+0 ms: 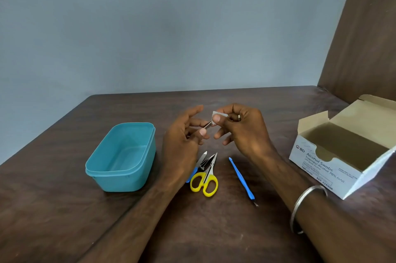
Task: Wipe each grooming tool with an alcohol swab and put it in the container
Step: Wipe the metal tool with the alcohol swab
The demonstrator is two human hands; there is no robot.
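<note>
Left hand (182, 140) pinches slim metal tweezers (206, 125) above the table (64, 209); right hand (242, 127) squeezes a white alcohol swab (220, 115) around their tip. Teal container (122, 155) sits left, uncovered.

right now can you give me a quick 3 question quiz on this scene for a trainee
1. True or false: the teal container already holds a tool.
2. Which hand pinches the white swab? A) left hand B) right hand
3. Fill in: the scissors on the table have ___ handles.

Key: 1 false, it looks empty. 2 B; the left holds a thin metal tool. 3 yellow.
</note>
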